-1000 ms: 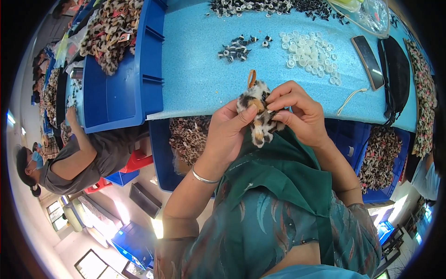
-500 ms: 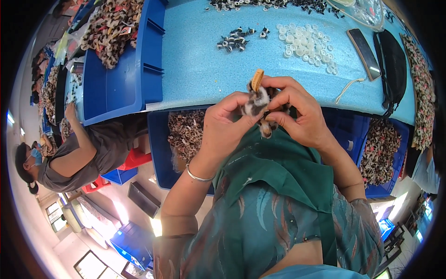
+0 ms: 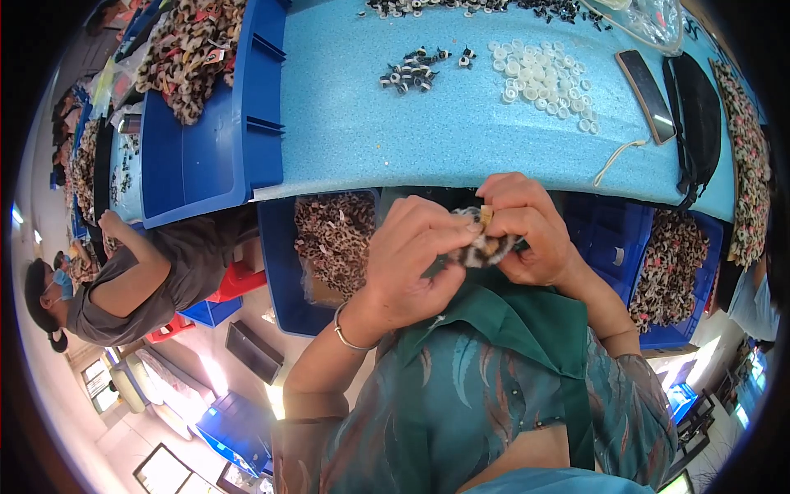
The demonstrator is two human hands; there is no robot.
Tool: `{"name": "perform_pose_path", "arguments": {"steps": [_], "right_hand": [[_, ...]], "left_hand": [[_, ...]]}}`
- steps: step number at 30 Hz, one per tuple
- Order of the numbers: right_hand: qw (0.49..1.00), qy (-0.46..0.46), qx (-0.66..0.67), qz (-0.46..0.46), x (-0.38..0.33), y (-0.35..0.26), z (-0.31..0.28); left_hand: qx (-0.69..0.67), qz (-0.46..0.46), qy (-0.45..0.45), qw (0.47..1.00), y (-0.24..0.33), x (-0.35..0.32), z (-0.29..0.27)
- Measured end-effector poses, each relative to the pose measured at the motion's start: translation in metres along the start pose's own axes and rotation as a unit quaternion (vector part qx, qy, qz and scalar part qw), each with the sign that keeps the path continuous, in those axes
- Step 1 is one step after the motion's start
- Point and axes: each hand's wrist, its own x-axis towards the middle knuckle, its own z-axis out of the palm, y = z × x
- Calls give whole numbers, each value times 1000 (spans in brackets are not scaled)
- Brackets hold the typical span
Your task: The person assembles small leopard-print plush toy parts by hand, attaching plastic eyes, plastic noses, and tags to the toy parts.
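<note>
Head view: left hand [image 3: 411, 259] and right hand [image 3: 527, 230] both pinch one small leopard-print fabric piece [image 3: 481, 243] together, just off the near edge of the speckled blue tabletop [image 3: 370, 123].

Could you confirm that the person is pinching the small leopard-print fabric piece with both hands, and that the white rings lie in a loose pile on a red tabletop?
Not quite: the head view shows the white rings on a light blue tabletop, not red. The rest holds: the left hand and right hand both pinch the leopard-print fabric piece.
</note>
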Motion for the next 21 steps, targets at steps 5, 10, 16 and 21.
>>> {"name": "perform_pose_path", "arguments": {"steps": [5, 10, 16, 21], "right_hand": [[995, 11, 28, 93, -8, 2, 3], [970, 19, 182, 163, -18, 8, 2], [961, -9, 173, 217, -14, -1, -8], [970, 11, -177, 165, 7, 27, -23]], "left_hand": [[-43, -11, 13, 999, -16, -4, 10], [-88, -5, -16, 996, -30, 2, 16], [-37, -10, 8, 999, -46, 0, 15], [39, -80, -3, 996, -53, -2, 14]]}}
